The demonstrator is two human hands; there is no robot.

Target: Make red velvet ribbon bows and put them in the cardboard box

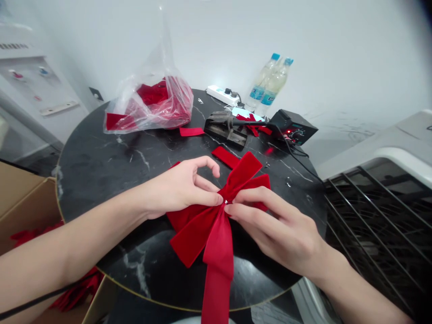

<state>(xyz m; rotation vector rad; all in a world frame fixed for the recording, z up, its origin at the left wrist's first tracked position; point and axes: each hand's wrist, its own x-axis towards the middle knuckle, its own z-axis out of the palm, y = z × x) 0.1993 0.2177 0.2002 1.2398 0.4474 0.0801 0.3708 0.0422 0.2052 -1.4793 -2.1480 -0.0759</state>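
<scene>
A red velvet bow [194, 231] is held just over the black marbled table, its loops fanned out and one long ribbon tail [218, 274] hanging past the near edge. My left hand [184, 186] pinches the bow's gathered middle from the left, with the thumb at the centre and the index finger curled above. From the right, my right hand [280, 225] pinches the same centre between thumb and fingers. A small shiny bit, perhaps wire, shows between the fingertips. Behind the bow lies a flat red ribbon strip [225, 157].
A clear plastic bag [150, 105] of red ribbon stands at the back left. Farther right are a soldering iron stand [226, 128], its control box [293, 127], a power strip [222, 94] and water bottles [266, 85]. A cardboard box [30, 202] with red pieces sits below left.
</scene>
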